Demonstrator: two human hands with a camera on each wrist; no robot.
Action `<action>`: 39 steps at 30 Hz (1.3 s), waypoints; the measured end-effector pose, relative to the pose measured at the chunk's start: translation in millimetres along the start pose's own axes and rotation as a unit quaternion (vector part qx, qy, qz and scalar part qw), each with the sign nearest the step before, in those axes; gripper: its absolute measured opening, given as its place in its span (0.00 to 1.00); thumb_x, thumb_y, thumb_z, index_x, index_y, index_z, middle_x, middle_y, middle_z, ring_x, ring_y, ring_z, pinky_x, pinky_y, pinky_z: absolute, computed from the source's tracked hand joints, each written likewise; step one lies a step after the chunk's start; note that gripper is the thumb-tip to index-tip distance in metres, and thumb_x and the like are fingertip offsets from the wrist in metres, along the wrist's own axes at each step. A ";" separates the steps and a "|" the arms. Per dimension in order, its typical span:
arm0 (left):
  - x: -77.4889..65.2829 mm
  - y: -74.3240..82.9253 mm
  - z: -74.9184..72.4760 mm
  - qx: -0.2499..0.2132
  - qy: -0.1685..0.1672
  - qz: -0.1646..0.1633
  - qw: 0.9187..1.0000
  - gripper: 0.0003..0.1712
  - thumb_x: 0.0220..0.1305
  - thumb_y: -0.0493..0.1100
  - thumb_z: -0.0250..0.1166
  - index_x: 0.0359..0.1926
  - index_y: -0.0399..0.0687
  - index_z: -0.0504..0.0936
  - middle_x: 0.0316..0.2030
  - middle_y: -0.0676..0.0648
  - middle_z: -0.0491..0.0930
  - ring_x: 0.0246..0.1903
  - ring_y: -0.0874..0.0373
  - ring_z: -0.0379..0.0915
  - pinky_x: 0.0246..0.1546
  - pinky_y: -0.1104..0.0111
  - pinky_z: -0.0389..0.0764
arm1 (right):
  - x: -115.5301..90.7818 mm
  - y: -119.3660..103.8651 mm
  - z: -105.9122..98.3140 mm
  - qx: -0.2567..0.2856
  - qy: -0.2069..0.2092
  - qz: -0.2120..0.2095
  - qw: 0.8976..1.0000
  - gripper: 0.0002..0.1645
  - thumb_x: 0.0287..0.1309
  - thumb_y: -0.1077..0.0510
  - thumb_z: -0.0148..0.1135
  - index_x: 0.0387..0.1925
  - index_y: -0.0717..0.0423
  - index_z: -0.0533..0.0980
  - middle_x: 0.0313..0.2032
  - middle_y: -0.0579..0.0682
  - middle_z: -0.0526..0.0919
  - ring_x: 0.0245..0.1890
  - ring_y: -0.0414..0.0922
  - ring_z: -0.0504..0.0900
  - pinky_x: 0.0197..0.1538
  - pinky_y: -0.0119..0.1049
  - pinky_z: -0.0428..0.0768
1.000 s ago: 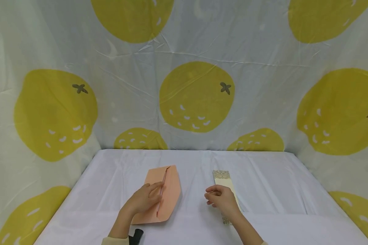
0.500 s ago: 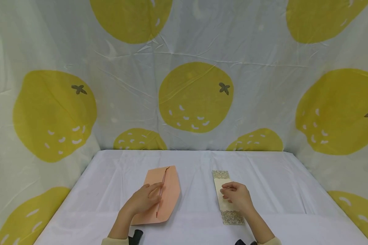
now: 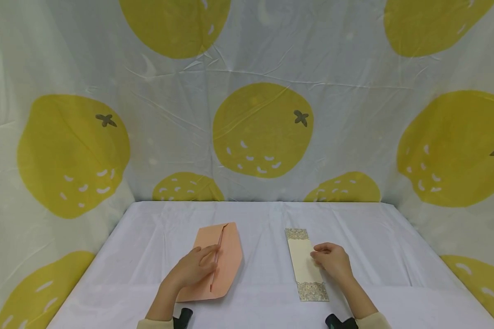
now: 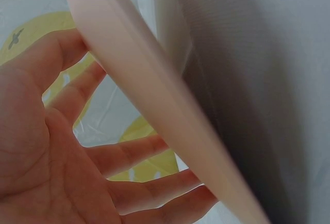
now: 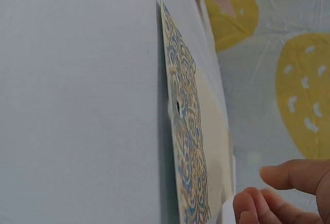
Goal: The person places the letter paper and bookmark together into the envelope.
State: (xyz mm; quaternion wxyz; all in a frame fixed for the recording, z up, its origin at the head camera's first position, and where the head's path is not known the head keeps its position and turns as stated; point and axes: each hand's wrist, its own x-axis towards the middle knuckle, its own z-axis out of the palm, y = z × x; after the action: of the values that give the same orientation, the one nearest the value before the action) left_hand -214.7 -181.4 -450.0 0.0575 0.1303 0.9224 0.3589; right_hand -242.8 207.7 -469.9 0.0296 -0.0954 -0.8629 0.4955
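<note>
A salmon-pink paper envelope (image 3: 229, 260) lies on the left of the table, its flap edge running lengthwise. My left hand (image 3: 195, 267) rests on it with fingers spread; in the left wrist view the fingertips (image 4: 154, 142) touch its surface. To the right lies a cream bookmark (image 3: 303, 262) with ornate patterned bands at both ends. The right wrist view shows a small hole in the near band of the bookmark (image 5: 188, 126). My right hand (image 3: 335, 262) is at the bookmark's right edge, fingers loosely bent, a gap between thumb and fingers (image 5: 289, 175).
A white cloth covers the table (image 3: 263, 228). Behind and at both sides hangs a pale curtain (image 3: 181, 132) with big yellow fruit prints. Black wrist devices (image 3: 341, 322) show at the bottom edge beside the sleeves.
My right hand has moved right, from over the bookmark to its right edge, uncovering its middle and near band. The left hand and envelope have stayed in place.
</note>
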 end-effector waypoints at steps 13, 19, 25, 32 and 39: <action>1.3 -3.0 2.1 0.010 0.002 -0.001 1.000 0.28 0.64 0.48 0.63 0.65 0.52 0.74 0.60 0.35 0.74 0.66 0.30 0.56 0.56 0.35 0.62 | 9.9 9.5 -0.7 -0.030 -0.010 0.021 0.999 0.16 0.54 0.60 0.65 0.39 0.72 0.78 0.26 0.52 0.81 0.25 0.43 0.78 0.26 0.35 0.75; 1.5 -2.8 2.3 0.010 0.000 -0.002 1.000 0.28 0.64 0.49 0.63 0.65 0.52 0.74 0.60 0.34 0.73 0.66 0.30 0.56 0.56 0.35 0.62 | 11.1 9.6 1.6 -0.056 -0.008 0.018 0.998 0.15 0.51 0.59 0.67 0.35 0.69 0.79 0.26 0.52 0.80 0.25 0.44 0.76 0.27 0.35 0.73; 2.5 -3.0 3.4 0.006 -0.002 -0.001 1.000 0.28 0.64 0.48 0.64 0.65 0.52 0.74 0.60 0.34 0.73 0.66 0.30 0.56 0.56 0.35 0.62 | 10.1 7.3 1.3 -0.086 -0.015 0.016 0.996 0.15 0.49 0.57 0.68 0.31 0.69 0.80 0.25 0.53 0.79 0.26 0.46 0.75 0.27 0.35 0.72; 3.6 -4.3 4.4 0.014 -0.002 -0.001 1.000 0.28 0.65 0.48 0.63 0.66 0.52 0.74 0.60 0.35 0.73 0.66 0.30 0.56 0.56 0.35 0.62 | 14.7 5.9 2.7 -0.112 -0.027 0.021 0.993 0.14 0.45 0.58 0.72 0.27 0.66 0.79 0.26 0.54 0.79 0.29 0.49 0.75 0.28 0.37 0.72; 2.4 -3.7 3.9 0.014 0.001 -0.004 1.000 0.28 0.64 0.48 0.63 0.66 0.52 0.74 0.60 0.34 0.73 0.66 0.30 0.57 0.56 0.35 0.62 | 20.8 10.7 0.6 -0.083 -0.032 0.045 0.995 0.14 0.45 0.58 0.73 0.27 0.67 0.81 0.21 0.50 0.79 0.25 0.46 0.74 0.27 0.35 0.72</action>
State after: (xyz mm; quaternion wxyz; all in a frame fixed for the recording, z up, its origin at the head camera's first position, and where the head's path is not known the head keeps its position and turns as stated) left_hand -216.9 -180.9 -455.3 0.0560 0.1265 0.9279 0.3463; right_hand -261.9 216.5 -480.3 -0.0281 -0.1203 -0.8962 0.4261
